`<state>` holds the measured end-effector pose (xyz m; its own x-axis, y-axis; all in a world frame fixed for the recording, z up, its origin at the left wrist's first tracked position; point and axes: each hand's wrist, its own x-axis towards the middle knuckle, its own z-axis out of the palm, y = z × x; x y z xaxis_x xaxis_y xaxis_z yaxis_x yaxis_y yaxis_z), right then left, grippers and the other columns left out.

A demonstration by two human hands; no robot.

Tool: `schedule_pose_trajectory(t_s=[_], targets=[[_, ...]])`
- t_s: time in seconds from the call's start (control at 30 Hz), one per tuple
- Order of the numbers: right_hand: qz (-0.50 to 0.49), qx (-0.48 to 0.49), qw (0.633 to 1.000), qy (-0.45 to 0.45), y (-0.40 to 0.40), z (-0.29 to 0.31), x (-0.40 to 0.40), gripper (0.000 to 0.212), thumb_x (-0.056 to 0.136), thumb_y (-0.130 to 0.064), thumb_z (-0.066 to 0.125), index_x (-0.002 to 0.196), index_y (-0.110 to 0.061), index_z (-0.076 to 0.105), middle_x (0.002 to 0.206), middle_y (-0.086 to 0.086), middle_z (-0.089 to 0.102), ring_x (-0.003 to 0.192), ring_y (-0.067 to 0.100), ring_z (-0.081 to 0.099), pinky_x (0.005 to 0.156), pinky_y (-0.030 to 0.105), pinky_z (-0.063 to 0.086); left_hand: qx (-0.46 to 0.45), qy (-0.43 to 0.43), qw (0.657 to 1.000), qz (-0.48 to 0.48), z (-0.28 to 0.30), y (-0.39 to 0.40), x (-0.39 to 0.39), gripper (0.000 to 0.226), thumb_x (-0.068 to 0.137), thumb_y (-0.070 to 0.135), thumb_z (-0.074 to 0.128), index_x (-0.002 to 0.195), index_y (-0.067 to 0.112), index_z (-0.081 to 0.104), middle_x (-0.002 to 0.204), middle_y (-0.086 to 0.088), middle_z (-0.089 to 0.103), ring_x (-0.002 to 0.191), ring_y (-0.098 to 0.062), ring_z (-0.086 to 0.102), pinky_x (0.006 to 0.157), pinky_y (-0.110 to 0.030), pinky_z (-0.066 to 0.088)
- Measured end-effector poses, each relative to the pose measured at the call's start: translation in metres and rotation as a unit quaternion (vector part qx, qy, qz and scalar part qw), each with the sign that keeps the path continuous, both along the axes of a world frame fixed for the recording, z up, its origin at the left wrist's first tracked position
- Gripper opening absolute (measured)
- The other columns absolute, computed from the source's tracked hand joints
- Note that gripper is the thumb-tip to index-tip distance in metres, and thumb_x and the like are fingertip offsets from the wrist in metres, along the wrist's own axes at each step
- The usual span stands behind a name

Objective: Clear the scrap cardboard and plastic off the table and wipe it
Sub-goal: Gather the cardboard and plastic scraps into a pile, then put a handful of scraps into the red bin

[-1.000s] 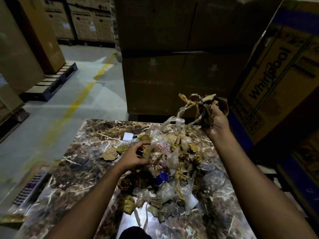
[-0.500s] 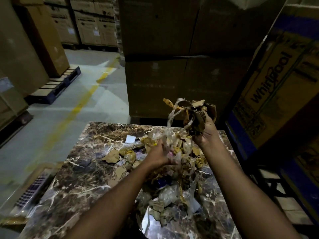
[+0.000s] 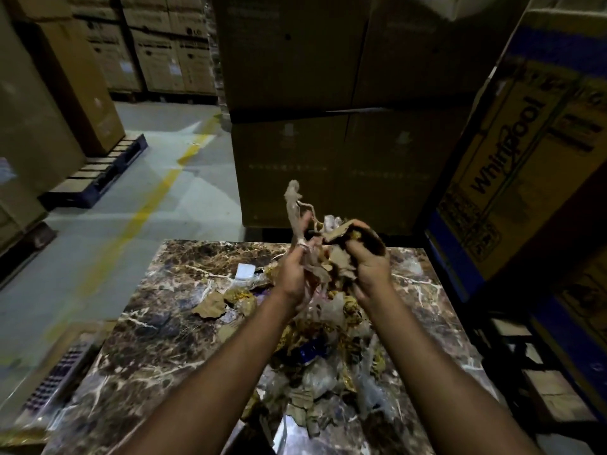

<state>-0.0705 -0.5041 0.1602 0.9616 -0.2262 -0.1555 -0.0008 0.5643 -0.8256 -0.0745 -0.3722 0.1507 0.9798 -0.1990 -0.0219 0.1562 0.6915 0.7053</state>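
Observation:
A brown marble table (image 3: 157, 339) carries a pile of scrap cardboard and plastic (image 3: 328, 366) down its middle and right side. My right hand (image 3: 371, 267) is raised above the far part of the pile and grips a bundle of torn cardboard and plastic scraps (image 3: 341, 238). My left hand (image 3: 297, 270) is lifted beside it and holds a twisted strip of plastic (image 3: 294, 208) that sticks up from the same bundle. A loose cardboard piece (image 3: 210, 305) and a small white scrap (image 3: 245, 270) lie to the left of the pile.
Tall stacked cartons (image 3: 328, 126) stand right behind the table. A Whirlpool carton (image 3: 525, 152) leans close on the right. On the left are the open concrete floor with a yellow line (image 3: 147, 198), a blue pallet (image 3: 98, 172) and a flat box (image 3: 59, 366) on the floor.
My left hand rose from the pile with a plastic strip and joined my right hand at the held bundle. The right hand stayed raised, shifting slightly.

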Motion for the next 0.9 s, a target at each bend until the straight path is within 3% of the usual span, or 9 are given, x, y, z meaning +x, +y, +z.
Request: schedule_pose_trajectory(t_s=[0.1, 0.2, 0.37, 0.47, 0.57, 0.67, 0.73, 0.8, 0.9], targets=[[-0.037, -0.142, 0.987, -0.060, 0.018, -0.013, -0.011, 0.039, 0.081, 0.011, 0.073, 0.103, -0.021, 0.076, 0.109, 0.008, 0.075, 0.108, 0.026, 0.070, 0.083, 0.030, 0.059, -0.019, 0.036, 0.999, 0.010, 0.005, -0.017, -0.010, 0.039, 0.102, 0.033, 0.047, 0.138, 0.023, 0.058, 0.133, -0.017, 0.064, 0.122, -0.032, 0.062, 0.100, -0.043, 0.051], [-0.059, -0.286, 0.952, -0.095, 0.028, -0.027, -0.020, 0.043, 0.074, -0.002, 0.083, 0.113, -0.017, 0.075, 0.114, 0.004, 0.073, 0.110, 0.017, 0.069, 0.091, 0.029, 0.057, 0.036, 0.073, 0.993, 0.080, -0.003, -0.025, -0.017, 0.062, 0.086, 0.039, 0.068, 0.136, 0.005, 0.058, 0.127, -0.017, 0.066, 0.119, -0.030, 0.063, 0.101, -0.042, 0.051], [-0.001, -0.276, 0.946, -0.172, 0.037, -0.035, -0.038, 0.042, 0.079, -0.006, 0.071, 0.119, -0.019, 0.071, 0.123, 0.001, 0.069, 0.115, 0.005, 0.064, 0.091, 0.016, 0.051, 0.127, 0.018, 0.977, 0.169, -0.011, -0.023, -0.032, 0.034, 0.098, 0.021, 0.060, 0.127, 0.004, 0.061, 0.117, -0.015, 0.070, 0.102, -0.022, 0.071, 0.082, -0.029, 0.057], [0.040, -0.294, 0.940, -0.169, 0.038, -0.035, -0.044, 0.051, 0.077, -0.044, 0.066, 0.123, -0.023, 0.070, 0.145, 0.001, 0.052, 0.134, 0.005, 0.048, 0.105, 0.021, 0.043, 0.092, 0.054, 0.974, 0.198, -0.018, -0.017, -0.038, 0.058, 0.080, 0.037, 0.073, 0.127, 0.006, 0.061, 0.117, -0.016, 0.071, 0.104, -0.028, 0.071, 0.083, -0.036, 0.058], [0.085, -0.269, 0.945, -0.164, 0.052, -0.034, -0.050, 0.063, 0.080, -0.067, 0.056, 0.121, -0.022, 0.071, 0.155, -0.009, 0.039, 0.141, -0.004, 0.036, 0.104, 0.010, 0.038, 0.062, 0.112, 0.960, 0.249, -0.025, -0.007, -0.043, 0.071, 0.067, 0.045, 0.076, 0.124, 0.005, 0.063, 0.115, -0.020, 0.071, 0.103, -0.036, 0.070, 0.083, -0.043, 0.056], [0.119, -0.228, 0.954, -0.157, 0.078, -0.033, -0.053, 0.061, 0.085, -0.064, 0.053, 0.111, -0.013, 0.074, 0.132, -0.013, 0.063, 0.127, 0.000, 0.055, 0.099, 0.022, 0.047, 0.044, 0.130, 0.943, 0.303, -0.030, 0.012, -0.051, 0.043, 0.076, 0.039, 0.066, 0.106, 0.008, 0.066, 0.099, -0.014, 0.073, 0.093, -0.030, 0.070, 0.078, -0.040, 0.056], [0.142, -0.249, 0.942, -0.173, 0.102, -0.035, -0.055, 0.043, 0.086, -0.051, 0.055, 0.104, -0.018, 0.076, 0.115, -0.019, 0.071, 0.120, 0.003, 0.061, 0.097, 0.030, 0.050, 0.041, 0.138, 0.928, 0.343, -0.030, 0.034, -0.060, 0.047, 0.071, 0.043, 0.067, 0.103, 0.008, 0.066, 0.096, -0.011, 0.072, 0.091, -0.028, 0.070, 0.075, -0.038, 0.055], [0.171, -0.255, 0.931, -0.195, 0.130, -0.038, -0.059, 0.032, 0.086, -0.045, 0.057, 0.102, -0.025, 0.076, 0.115, -0.022, 0.071, 0.123, 0.007, 0.060, 0.101, 0.033, 0.049, 0.042, 0.132, 0.914, 0.382, -0.031, 0.062, -0.069, 0.051, 0.065, 0.045, 0.068, 0.098, 0.007, 0.067, 0.091, -0.009, 0.072, 0.086, -0.024, 0.070, 0.073, -0.035, 0.056], [0.227, -0.239, 0.919, -0.215, 0.185, -0.043, -0.075, 0.032, 0.087, -0.044, 0.058, 0.104, -0.024, 0.076, 0.127, -0.007, 0.069, 0.129, 0.014, 0.057, 0.108, 0.041, 0.046, 0.045, 0.140, 0.877, 0.457, -0.035, 0.115, -0.090, 0.044, 0.070, 0.042, 0.066, 0.096, 0.006, 0.066, 0.085, -0.006, 0.071, 0.080, -0.021, 0.069, 0.070, -0.033, 0.055]])
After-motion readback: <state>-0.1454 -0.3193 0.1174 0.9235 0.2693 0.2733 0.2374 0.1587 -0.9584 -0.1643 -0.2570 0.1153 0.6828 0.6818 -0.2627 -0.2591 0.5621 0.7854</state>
